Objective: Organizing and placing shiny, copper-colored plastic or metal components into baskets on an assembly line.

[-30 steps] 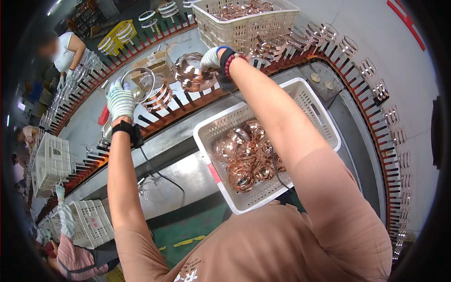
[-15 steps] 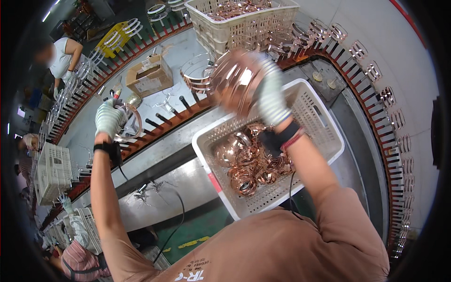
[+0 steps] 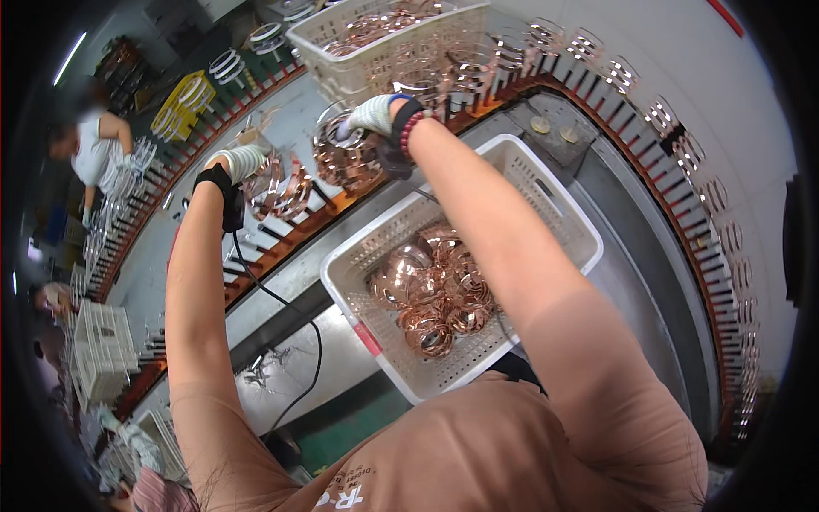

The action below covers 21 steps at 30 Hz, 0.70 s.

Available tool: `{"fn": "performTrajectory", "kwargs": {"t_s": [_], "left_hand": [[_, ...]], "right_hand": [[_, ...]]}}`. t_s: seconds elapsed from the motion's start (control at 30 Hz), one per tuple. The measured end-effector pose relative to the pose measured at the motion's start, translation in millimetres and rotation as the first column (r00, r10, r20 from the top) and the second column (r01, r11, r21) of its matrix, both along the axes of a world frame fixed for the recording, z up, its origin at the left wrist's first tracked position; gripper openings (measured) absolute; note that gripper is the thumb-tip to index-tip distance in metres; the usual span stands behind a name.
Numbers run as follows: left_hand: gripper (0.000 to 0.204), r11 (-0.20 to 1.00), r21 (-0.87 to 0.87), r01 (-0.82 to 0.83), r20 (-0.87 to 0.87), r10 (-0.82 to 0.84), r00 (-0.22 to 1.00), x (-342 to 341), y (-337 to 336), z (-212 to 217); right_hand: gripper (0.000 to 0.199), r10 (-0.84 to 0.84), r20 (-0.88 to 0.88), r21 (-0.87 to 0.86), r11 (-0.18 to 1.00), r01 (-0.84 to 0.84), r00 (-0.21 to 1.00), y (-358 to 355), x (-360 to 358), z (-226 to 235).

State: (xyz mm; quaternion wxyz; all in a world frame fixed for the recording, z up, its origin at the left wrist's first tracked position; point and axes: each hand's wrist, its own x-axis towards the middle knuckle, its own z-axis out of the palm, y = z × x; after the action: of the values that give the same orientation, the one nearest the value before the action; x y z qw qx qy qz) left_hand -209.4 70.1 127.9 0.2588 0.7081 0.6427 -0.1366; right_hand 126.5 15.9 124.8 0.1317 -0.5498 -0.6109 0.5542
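My left hand (image 3: 241, 160), in a striped white glove, is closed at a cluster of shiny copper-coloured metal rings (image 3: 281, 189) above the row of dark pegs. Its fingertips are partly hidden. Farther right, my right hand (image 3: 372, 116), gloved too, curls its fingers around the top of another copper-coloured ring piece (image 3: 348, 158) at the line's edge. Both arms reach forward. Below my right forearm, a white perforated crate (image 3: 345, 286) holds a heap of more copper-coloured ring pieces (image 3: 426, 286).
A second white crate (image 3: 341, 72), full of copper-coloured pieces, stands on the far side. Dark pegs bearing rings curve along the conveyor (image 3: 627, 128). A black cable (image 3: 317, 341) hangs from my left wrist. A co-worker (image 3: 104, 145) stands at the far left.
My right hand has swung from above the near crate, leftward to the pegs, with the copper-coloured rings. My left hand has moved right and away, over the pegs. The view has shifted.
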Motion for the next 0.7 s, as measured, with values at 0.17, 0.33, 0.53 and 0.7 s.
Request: {"fn": "performTrajectory", "kwargs": {"t_s": [0.17,0.33,0.53,0.7], "left_hand": [[0.029,0.98,-0.172,-0.104,0.176,0.134,0.975,10,-35,7],[0.024,0.853,0.484,0.194,-0.277,-0.061,0.959,12,-130,40],[0.029,0.632,0.49,-0.601,0.804,-0.061,0.591,27,-218,86],[0.026,0.919,0.213,-0.331,0.956,-0.125,0.267,-19,-142,25]], "right_hand": [[0.068,0.245,0.3,0.262,0.908,-0.327,0.922,6,-19,-5],[0.034,-0.068,0.325,0.575,0.806,-0.14,0.943,-31,-56,-10],[0.03,-0.029,-0.063,0.989,0.132,0.067,0.998,-152,-3,43],[0.023,-0.407,-0.857,0.128,0.426,0.896,0.315,-65,84,3]]}}
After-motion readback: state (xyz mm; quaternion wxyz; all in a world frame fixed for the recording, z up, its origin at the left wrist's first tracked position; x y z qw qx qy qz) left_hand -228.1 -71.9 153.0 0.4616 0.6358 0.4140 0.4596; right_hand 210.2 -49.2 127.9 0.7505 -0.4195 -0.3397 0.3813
